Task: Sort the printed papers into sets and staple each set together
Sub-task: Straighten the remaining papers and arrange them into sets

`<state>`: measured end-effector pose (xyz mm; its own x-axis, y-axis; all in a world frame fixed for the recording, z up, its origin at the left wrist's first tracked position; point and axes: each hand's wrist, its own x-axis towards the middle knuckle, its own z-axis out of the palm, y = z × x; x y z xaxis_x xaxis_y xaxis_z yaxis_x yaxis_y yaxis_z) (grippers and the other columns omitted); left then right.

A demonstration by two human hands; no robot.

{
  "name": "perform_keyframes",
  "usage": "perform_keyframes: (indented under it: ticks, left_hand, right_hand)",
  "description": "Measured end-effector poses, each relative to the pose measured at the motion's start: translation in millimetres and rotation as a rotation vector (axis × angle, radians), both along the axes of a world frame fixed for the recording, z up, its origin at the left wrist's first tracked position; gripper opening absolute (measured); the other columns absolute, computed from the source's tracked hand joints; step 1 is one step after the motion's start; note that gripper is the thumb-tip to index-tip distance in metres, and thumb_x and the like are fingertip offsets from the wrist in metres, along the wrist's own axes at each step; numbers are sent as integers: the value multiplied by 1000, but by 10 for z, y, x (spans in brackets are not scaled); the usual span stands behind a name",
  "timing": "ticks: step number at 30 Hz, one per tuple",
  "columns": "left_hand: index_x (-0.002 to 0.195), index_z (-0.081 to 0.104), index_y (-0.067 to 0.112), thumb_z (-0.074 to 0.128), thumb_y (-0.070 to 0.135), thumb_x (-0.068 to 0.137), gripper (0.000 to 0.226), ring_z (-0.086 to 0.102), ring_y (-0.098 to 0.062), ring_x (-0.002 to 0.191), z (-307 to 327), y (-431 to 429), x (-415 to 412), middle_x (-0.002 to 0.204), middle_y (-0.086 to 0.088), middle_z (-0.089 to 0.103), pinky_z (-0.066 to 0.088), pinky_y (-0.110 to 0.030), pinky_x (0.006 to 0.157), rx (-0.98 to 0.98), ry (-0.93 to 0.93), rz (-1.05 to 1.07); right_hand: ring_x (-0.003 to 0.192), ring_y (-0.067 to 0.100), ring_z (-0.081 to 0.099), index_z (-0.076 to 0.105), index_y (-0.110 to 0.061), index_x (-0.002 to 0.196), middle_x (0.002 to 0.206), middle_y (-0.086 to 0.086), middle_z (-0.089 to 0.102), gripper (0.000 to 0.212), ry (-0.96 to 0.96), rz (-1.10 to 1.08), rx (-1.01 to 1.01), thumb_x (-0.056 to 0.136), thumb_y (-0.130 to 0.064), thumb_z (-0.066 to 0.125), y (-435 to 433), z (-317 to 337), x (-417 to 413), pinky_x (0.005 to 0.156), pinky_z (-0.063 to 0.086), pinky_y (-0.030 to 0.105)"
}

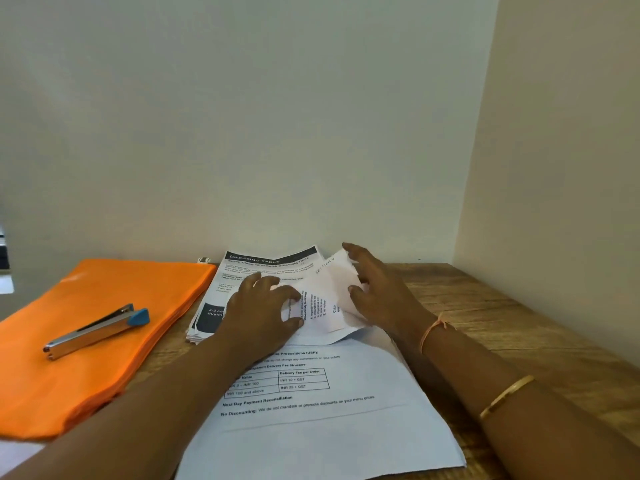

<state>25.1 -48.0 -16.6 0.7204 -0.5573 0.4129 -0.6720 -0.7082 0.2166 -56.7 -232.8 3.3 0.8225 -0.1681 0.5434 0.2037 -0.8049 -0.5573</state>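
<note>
Fingers (292, 293) of the left hand (266, 306) curl and, with the thumb, pinch the near edge of a creased sheet (327, 299). The right hand (379, 289) has its fingers (349, 249) spread and straight against that sheet's 3 o'clock edge. The sheet bears handwriting that looks like "SECTION 4" and lies tilted over the stack (239, 271), whose top page is headed "DRESSING TABLE". The stack's far edge lies close to the wall (277, 133) at 12 o'clock. At 6 o'clock of it a page (311, 431) reads "Delivery Fee per Order", "INR 10 + GST", "INR 25 + GST", "Next Day Payment Reconciliation" and "No Discounting". At 9 o'clock the stapler (97, 329) lies on an orange folder (79, 375) that touches the stack. Bare desk (502, 317) runs at 3 o'clock to the side wall.
</note>
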Motion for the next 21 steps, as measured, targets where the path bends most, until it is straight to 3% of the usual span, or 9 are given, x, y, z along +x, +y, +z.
perform_keyframes:
  ticks: [3, 6, 8, 9, 11, 14, 17, 19, 21]
  left_hand:
    - [149, 8, 29, 65, 49, 81, 92, 5, -23, 145, 36, -4, -54, 156, 2, 15, 12, -43, 116, -93, 15, 11]
    - [146, -12, 34, 75, 46, 73, 114, 8, -24, 145, 30, -4, -56, 158, 1, 10, 14, -44, 116, -233, 23, -28]
    - [142, -17, 40, 79, 41, 70, 120, 17, -23, 141, 23, -10, -48, 154, 1, 20, 19, -44, 114, -331, 17, -119]
    - [142, -14, 42, 80, 38, 70, 118, 25, -22, 137, 29, -6, -47, 150, 2, 30, 24, -41, 111, -351, 38, -148]
    - [146, 12, 38, 76, 33, 75, 95, 41, -18, 124, 31, 9, -32, 132, 6, 51, 34, -32, 100, -279, 101, -160]
    - [120, 56, 30, 68, 44, 81, 43, 51, -6, 101, 39, 37, -18, 116, 11, 61, 39, -19, 85, -112, 135, -158]
    - [111, 61, 31, 64, 58, 78, 43, 52, -2, 96, 63, 45, -63, 105, 18, 59, 38, -17, 78, -119, 196, -169]
    - [111, 61, 30, 61, 60, 79, 44, 53, -3, 96, 79, 45, -94, 104, 17, 59, 40, -18, 80, -128, 205, -166]
    - [111, 62, 28, 60, 54, 83, 38, 53, -4, 95, 88, 49, -97, 107, 14, 62, 40, -18, 81, -124, 195, -166]
  right_hand:
    - [98, 3, 60, 29, -30, 144, 126, -15, 47, 70, -37, 119, 112, 86, 2, 50, 98, 70, -70, 81, 48, 11]
    - [100, 8, 64, 30, -38, 141, 129, -3, 55, 64, 32, 225, 241, 91, -4, 54, 144, 78, -76, 90, 53, 26]
    - [96, 6, 67, 37, -39, 136, 121, 3, 64, 59, 103, 243, 259, 91, -6, 56, 172, 68, -72, 86, 52, 18]
    - [90, 0, 68, 42, -35, 135, 116, 3, 67, 54, 134, 231, 244, 91, -6, 55, 186, 59, -67, 79, 50, 10]
    - [77, -3, 68, 52, -26, 128, 108, 6, 70, 43, 161, 207, 279, 92, -4, 53, 198, 47, -37, 69, 47, 6]
    - [86, 11, 67, 57, -29, 110, 105, 10, 69, 39, 81, 158, 368, 90, 5, 49, 150, 30, 29, 83, 52, 21]
    - [105, 18, 61, 55, -28, 113, 112, 2, 65, 43, 25, 28, 315, 87, 5, 47, 6, -23, 84, 96, 47, 35]
    - [117, 22, 55, 48, -19, 131, 125, 5, 59, 48, 104, -53, 212, 87, 0, 49, -96, -55, 94, 101, 43, 37]
    - [122, 25, 50, 44, -13, 134, 132, 9, 54, 47, 241, -117, 34, 88, -11, 53, -183, -97, 120, 103, 39, 41]
